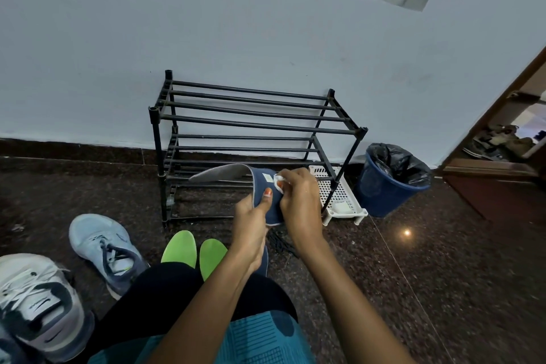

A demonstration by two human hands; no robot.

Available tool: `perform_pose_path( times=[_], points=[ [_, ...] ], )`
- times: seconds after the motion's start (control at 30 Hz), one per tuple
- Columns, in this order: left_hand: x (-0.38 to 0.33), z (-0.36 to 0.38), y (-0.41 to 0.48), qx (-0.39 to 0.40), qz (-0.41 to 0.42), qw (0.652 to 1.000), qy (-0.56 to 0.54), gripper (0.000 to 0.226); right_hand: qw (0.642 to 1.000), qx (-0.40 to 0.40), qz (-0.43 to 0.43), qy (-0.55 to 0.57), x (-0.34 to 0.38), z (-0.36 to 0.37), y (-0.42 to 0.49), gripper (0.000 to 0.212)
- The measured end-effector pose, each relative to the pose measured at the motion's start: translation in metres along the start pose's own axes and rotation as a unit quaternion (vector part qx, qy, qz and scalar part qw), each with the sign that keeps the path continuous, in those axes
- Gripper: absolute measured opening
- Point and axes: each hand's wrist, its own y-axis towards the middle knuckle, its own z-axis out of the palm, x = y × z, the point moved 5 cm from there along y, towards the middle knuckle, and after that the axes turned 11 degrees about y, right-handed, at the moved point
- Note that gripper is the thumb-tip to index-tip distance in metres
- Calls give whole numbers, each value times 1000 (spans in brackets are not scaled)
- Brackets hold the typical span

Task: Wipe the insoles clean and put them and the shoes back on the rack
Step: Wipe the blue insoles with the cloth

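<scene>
The navy insole (263, 183) was held up, bent, before the black shoe rack (254, 115); the left hand (251, 221) gripped its near end, thumb on top; the right hand (298, 198) pinched a white wipe (278, 182) against it. Two green insoles (180, 248) lay below, beside a light blue sneaker (103, 245); a white sneaker (35, 298) lay further left. A white perforated tray (345, 195) and a blue bin (384, 195) stood right of the rack; the dark stone floor (413, 260) lay open at the right.

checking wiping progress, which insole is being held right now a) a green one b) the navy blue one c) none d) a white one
B: the left hand grips the navy blue insole while the right hand holds a white wipe against it; the two green insoles lie on the floor.
</scene>
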Motion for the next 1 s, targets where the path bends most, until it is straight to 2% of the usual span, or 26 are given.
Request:
perform_pose_path(
  times=[0.2,0.63,0.87,1.0],
  points=[
    [1,-3,1,-14,-15,1000,2,21,1000,13,-27,-4,6,3,-27,21],
    [4,1,-1,2,-10,1000,24,20,993,-38,85,68,-6,-3,0,20],
    [1,-3,0,-19,-14,1000,12,20,999,-1,27,36,6,3,-26,24],
    [2,2,-1,-7,-26,1000,-12,20,998,-20,45,40,2,0,-20,22]
  ],
)
